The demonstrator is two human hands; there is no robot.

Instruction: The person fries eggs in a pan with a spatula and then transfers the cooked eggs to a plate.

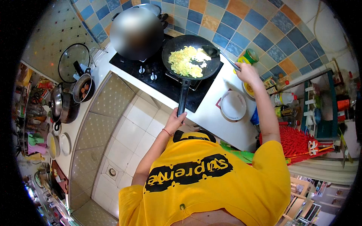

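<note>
My left hand [174, 122] grips the black handle of a frying pan [172, 48], which sits over the right side of a black gas hob [124, 63]. Scrambled egg [183, 60], pale yellow and broken into lumps, covers much of the pan's bottom. My right hand [249, 74] holds a spatula [230, 61] by its handle. The dark blade rests at the pan's right side, beside some bits of egg. A white bowl or plate [233, 105] stands on the counter below my right forearm.
A large lidded pot, its top blurred, [137, 34] stands on the hob's left side. A green-lidded jar [251, 56] and several bottles [282, 99] line the right counter. On the left counter are a saucepan [84, 87], another lidded pan [66, 104] and white dishes [65, 144].
</note>
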